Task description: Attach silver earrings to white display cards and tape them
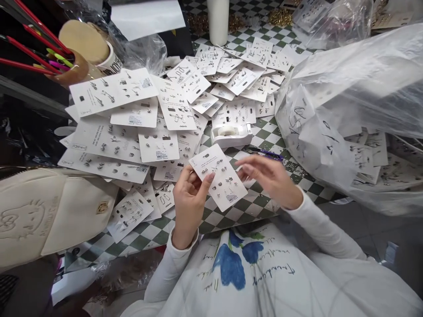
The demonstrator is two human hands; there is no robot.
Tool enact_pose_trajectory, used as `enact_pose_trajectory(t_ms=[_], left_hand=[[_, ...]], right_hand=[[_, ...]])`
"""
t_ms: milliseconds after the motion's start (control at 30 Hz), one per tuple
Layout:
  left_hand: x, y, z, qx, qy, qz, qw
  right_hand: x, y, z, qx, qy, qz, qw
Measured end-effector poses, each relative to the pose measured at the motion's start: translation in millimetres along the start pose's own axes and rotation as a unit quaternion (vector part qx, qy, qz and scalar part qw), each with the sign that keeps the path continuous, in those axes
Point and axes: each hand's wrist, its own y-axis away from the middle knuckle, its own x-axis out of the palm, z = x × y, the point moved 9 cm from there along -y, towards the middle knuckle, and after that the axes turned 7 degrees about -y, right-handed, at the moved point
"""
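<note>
My left hand (193,193) grips a white earring card (228,187) by its left edge, thumb on the front and fingers behind. The card is tilted and carries several small studs and a printed label. Just right of the card is my right hand (264,176), its fingers bent and partly apart, slightly blurred; whether anything small is between the fingertips cannot be made out. A white tape dispenser (231,134) stands behind the card, and scissors with a purple handle (266,153) lie beyond my right hand. Loose earring cards (175,105) are heaped behind and to the left.
A large clear plastic bag (330,145) with more cards sits at the right. On the left are a cream bag (72,211) and a pen cup (74,70). A white bottle (218,22) stands at the back of the checkered table (132,244).
</note>
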Motion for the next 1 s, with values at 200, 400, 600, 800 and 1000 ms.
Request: enact_pose_trajectory(t_ms=[200,400,600,800,1000], left_hand=[[27.6,-4,13,-0.002,-0.114,0.102,0.988],[13.9,-11,-42,0.166,-0.407,0.027,0.898],[35.6,-39,-84,0.319,-0.44,0.037,0.839],[66.7,-65,-65,0.373,-0.452,0.052,0.809],[68.7,-69,-49,0.373,-0.45,0.069,0.808]], right_hand=[[-36,-57,55,-0.188,0.361,-0.076,0.91],[-51,-102,37,-0.125,0.367,-0.056,0.92],[-65,-111,27,-0.056,0.4,-0.046,0.914],[-65,-112,24,-0.037,0.399,-0.017,0.916],[-70,-109,18,0.0,0.309,0.02,0.951]])
